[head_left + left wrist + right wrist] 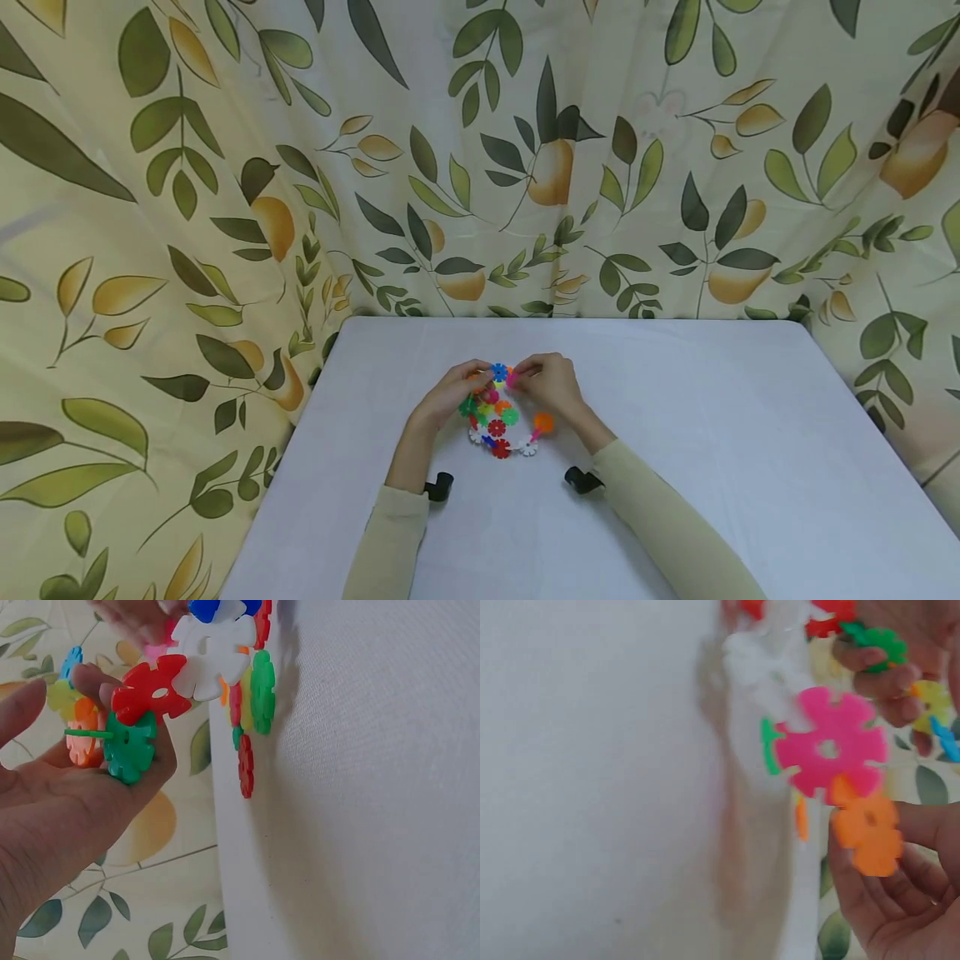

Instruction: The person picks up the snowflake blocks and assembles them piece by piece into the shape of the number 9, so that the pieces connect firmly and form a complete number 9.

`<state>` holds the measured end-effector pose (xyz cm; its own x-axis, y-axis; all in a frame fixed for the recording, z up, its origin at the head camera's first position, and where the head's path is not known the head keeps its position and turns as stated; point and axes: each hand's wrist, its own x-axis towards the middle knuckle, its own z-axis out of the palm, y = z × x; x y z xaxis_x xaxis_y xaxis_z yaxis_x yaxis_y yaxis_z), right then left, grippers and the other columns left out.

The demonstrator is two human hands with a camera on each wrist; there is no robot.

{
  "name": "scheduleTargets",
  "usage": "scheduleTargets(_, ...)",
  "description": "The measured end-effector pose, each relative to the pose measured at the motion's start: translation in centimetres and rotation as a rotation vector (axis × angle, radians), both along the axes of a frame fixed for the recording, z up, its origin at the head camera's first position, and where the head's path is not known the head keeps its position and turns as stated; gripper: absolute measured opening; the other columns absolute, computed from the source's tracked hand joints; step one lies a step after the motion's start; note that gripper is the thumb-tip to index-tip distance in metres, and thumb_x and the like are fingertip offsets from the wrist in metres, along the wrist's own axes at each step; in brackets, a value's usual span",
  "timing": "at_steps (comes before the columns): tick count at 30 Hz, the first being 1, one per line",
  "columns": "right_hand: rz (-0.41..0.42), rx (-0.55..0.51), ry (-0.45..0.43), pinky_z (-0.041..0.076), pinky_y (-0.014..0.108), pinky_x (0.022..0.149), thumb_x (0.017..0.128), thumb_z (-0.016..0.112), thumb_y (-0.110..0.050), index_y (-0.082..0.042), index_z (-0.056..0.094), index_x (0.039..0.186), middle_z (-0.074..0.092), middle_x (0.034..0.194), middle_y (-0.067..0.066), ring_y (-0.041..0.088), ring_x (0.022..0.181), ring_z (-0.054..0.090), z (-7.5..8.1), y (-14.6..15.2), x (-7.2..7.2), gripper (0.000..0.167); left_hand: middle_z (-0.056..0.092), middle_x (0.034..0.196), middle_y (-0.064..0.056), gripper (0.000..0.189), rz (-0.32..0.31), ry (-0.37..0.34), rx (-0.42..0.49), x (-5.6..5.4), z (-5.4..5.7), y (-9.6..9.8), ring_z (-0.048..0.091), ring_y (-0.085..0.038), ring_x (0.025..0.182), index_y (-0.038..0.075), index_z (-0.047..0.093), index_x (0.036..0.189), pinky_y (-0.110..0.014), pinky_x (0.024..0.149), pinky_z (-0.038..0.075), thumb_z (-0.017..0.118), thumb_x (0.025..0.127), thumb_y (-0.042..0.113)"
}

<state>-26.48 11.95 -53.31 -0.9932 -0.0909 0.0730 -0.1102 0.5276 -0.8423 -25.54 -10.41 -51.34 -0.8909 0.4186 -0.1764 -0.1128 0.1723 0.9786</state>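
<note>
A curved chain of colourful interlocking snowflake discs (pixel 497 427) is between my two hands over the white table. My left hand (pixel 450 393) holds the chain's left side; in the left wrist view its fingers curl behind a green disc (pixel 131 746) and an orange disc (pixel 84 735). A blue disc (pixel 499 372) lies between both sets of fingertips. Beside it, my right hand (pixel 551 385) pinches a small pink disc (pixel 512 378). In the right wrist view, an orange disc (pixel 870 829) joined to a larger pink disc (pixel 832 746) hides the right fingertips.
The white-covered table (pixel 675 433) extends around the hands. Black wrist-mounted devices jut out at the left cuff (pixel 439 487) and at the right cuff (pixel 582 480). A leaf-and-fruit patterned curtain (pixel 480 167) hangs behind the table and along its sides.
</note>
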Motion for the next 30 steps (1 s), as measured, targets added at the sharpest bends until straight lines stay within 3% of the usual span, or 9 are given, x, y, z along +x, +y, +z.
scheduleTargets(3, 0.001, -0.128, -0.003, 0.062, 0.031, 0.070, 0.090, 0.084, -0.013, -0.006, 0.081, 0.101, 0.078, 0.089, 0.007, 0.020, 0.075, 0.075, 0.6, 0.3, 0.4, 0.013, 0.061, 0.104, -0.028, 0.034, 0.007, -0.006, 0.009, 0.0, 0.0, 0.0, 0.056, -0.049, 0.104, 0.004, 0.065, 0.128, -0.036, 0.087, 0.048, 0.058, 0.108, 0.031)
scheduleTargets(8, 0.012, -0.343, -0.027, 0.063, 0.038, 0.073, 0.092, 0.080, -0.008, -0.001, 0.079, 0.104, 0.078, 0.095, 0.015, 0.027, 0.079, 0.078, 1.5, 0.7, 0.9, 0.014, 0.061, 0.102, -0.027, 0.032, 0.028, -0.014, 0.014, 0.1, 0.0, 0.0, 0.059, -0.036, 0.091, 0.004, 0.065, 0.126, -0.034, 0.083, 0.050, 0.057, 0.108, 0.029)
scheduleTargets(11, 0.016, -0.406, -0.036, 0.062, 0.037, 0.074, 0.093, 0.079, -0.007, -0.001, 0.078, 0.105, 0.077, 0.096, 0.016, 0.029, 0.082, 0.078, 1.9, 0.9, 1.2, 0.014, 0.061, 0.102, -0.028, 0.031, 0.032, -0.022, 0.022, 0.0, -0.1, 0.1, 0.058, -0.037, 0.091, 0.004, 0.065, 0.125, -0.034, 0.082, 0.049, 0.058, 0.108, 0.029)
scheduleTargets(16, 0.024, -0.404, -0.019, 0.062, 0.031, 0.078, 0.093, 0.081, -0.014, -0.005, 0.079, 0.104, 0.078, 0.100, 0.011, 0.030, 0.089, 0.078, 2.3, 1.2, 1.6, 0.014, 0.062, 0.110, -0.032, 0.033, 0.022, -0.036, -0.011, -0.1, -0.2, 0.1, 0.058, -0.044, 0.099, 0.007, 0.064, 0.128, -0.035, 0.084, 0.048, 0.060, 0.107, 0.033)
scheduleTargets(24, 0.046, -0.306, 0.089, 0.060, 0.025, 0.078, 0.091, 0.083, -0.014, -0.009, 0.080, 0.099, 0.079, 0.098, 0.007, 0.021, 0.088, 0.076, 2.2, 1.7, 2.4, 0.010, 0.061, 0.101, -0.024, 0.028, 0.021, -0.032, -0.002, 0.0, -0.1, 0.1, 0.057, -0.031, 0.090, 0.003, 0.064, 0.124, -0.035, 0.083, 0.047, 0.055, 0.110, 0.026)
scheduleTargets(30, 0.056, -0.305, 0.135, 0.061, 0.026, 0.077, 0.089, 0.085, -0.014, -0.011, 0.080, 0.095, 0.078, 0.093, 0.004, 0.020, 0.085, 0.077, 1.6, 1.6, 2.5, 0.008, 0.061, 0.104, -0.024, 0.033, 0.005, -0.038, 0.021, 0.0, 0.0, 0.3, 0.056, -0.026, 0.087, 0.000, 0.062, 0.122, -0.035, 0.084, 0.046, 0.055, 0.110, 0.029)
